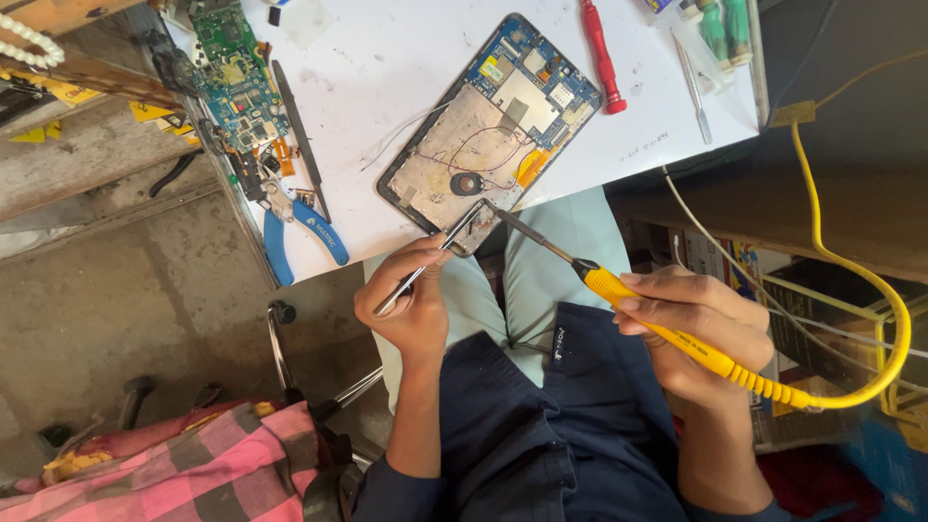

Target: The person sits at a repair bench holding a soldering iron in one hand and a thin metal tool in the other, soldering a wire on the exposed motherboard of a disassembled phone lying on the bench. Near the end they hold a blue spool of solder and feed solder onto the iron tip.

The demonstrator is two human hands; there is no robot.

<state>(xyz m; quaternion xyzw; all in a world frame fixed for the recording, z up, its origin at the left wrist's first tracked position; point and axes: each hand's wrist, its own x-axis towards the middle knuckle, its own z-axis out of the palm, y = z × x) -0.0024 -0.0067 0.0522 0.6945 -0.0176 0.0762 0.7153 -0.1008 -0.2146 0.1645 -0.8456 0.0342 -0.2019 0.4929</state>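
1. Left hand: closed around metal tweezers, whose tips reach the near corner of the opened tablet.
2. Right hand: grips a yellow-handled soldering iron; its dark tip meets the same corner, just beside the tweezer tips.
3. Opened tablet: back removed, blue circuit board at the far end, thin wires across a metal plate, lying tilted on the white table.
4. Yellow cable: loops from the iron's handle up to the right.
5. Blue-handled pliers: at the table's left edge.
6. Loose green circuit board: far left.
7. Red screwdriver: beside the tablet.
8. Green-handled screwdrivers: far right corner.
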